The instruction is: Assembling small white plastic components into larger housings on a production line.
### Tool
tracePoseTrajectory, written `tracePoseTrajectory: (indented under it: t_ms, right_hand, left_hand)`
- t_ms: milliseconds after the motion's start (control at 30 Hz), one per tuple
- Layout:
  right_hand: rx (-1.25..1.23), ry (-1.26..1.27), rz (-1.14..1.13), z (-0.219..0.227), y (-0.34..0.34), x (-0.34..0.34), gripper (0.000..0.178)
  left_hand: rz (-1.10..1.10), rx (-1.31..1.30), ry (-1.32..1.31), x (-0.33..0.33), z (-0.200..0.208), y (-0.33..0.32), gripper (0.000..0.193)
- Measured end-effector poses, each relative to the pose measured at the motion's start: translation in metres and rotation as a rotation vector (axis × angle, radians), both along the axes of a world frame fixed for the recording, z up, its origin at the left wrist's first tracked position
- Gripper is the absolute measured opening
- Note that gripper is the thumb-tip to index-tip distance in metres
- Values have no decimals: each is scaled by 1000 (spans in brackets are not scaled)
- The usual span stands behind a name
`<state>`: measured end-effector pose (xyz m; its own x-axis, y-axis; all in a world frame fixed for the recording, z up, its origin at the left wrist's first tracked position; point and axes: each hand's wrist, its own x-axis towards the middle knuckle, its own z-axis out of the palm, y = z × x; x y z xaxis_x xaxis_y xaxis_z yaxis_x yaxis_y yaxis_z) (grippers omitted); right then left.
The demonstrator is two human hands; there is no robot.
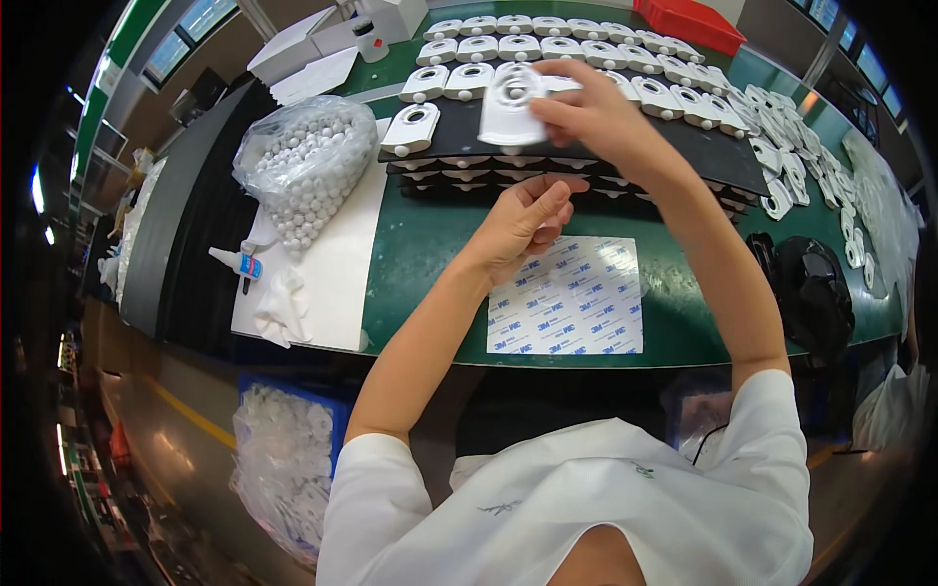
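My right hand (589,109) grips a white plastic part (512,109) with a round ringed opening, blurred by motion, and lifts it over the near edge of the top black board (452,146). Lower down, my left hand (532,217) has its fingers curled and the thumb pressed against them; whatever may be between them is hidden. Just beneath it lies a square printed backing sheet (567,303) on the green table. Rows of similar white parts (471,80), each with a small white ball at its near end, stand on the board. One such part (410,130) sits alone at the front left.
Left of my arms, a clear bag of white balls (305,161) and a small glue bottle (237,262) rest on white board (337,293). Loose white parts (782,122) are heaped at right, near a black bag (813,293). A red bin (692,24) stands at the back.
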<state>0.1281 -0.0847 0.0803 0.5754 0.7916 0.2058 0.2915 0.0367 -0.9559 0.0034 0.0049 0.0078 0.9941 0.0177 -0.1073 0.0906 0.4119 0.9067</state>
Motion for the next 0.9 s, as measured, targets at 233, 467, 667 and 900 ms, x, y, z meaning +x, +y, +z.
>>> tracePoseTrajectory:
  t_ms: [233,467,667,900]
  right_hand:
    - [-184,106,23,-12,66,11,49]
    - [-285,-290,30,-13,61,22,47]
    - [-95,-907,-255,4,-18,57,35]
    - [-1052,-1180,-672,3,-209,180,14]
  left_hand:
    - [-56,-104,97,2,1,-1,38]
    - [-1,-267,133,2,0,2,36]
    - [-25,-430,80,6,-11,10,40]
    - [3,-289,99,6,-1,-3,21]
